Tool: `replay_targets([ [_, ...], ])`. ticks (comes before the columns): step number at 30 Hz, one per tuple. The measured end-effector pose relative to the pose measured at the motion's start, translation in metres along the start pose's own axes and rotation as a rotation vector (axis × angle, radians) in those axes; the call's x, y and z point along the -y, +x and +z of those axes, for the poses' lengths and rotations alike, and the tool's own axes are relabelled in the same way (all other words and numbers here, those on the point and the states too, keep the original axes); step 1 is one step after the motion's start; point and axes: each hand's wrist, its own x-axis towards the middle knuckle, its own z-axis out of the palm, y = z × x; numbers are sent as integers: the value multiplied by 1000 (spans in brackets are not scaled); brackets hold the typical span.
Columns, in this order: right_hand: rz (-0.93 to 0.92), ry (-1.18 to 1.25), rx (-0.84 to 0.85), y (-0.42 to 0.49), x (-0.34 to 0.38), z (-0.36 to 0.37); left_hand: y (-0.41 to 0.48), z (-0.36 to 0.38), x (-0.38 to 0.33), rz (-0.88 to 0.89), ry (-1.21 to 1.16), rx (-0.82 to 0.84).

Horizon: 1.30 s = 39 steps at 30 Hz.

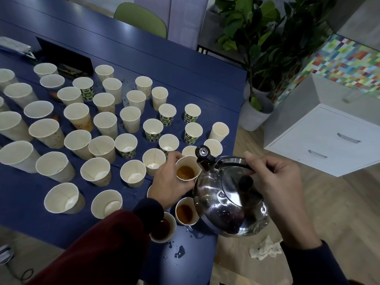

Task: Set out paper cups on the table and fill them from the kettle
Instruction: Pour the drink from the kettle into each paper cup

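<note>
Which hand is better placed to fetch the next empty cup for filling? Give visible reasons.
Left. The left hand holds the part-filled cup right beside the empty cups, so it can probably swap them; the right hand grips the kettle by its handle.

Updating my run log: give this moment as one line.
left hand: holds cup | right hand: grips kettle | spout at cup rim

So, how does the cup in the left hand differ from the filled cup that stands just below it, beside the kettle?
The held cup is gripped by the left hand at the spout of the kettle. The standing cup rests untouched on the table. The held cup's liquid looks lighter, amber, while the standing cup's looks darker brown. Both are plain paper cups, only partly filled.
</note>
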Motion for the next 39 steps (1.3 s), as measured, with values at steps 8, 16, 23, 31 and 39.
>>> replay_targets([
  [8, 73, 97, -79, 4, -2, -3, 14, 9, 16, -81, 148, 67],
  [16, 94, 90, -128, 12, -4, -8, 22, 15, 31, -170, 319, 233],
  [23, 77, 13, -147, 24, -9, -9, 41, 18, 12, 24, 364, 106],
  [31, 56, -32, -129, 39, -11, 0, 94, 35, 14, 8, 658, 301],
  [39, 37, -71, -101, 58, -14, 10, 106, 39, 29, -8, 612, 327],
])
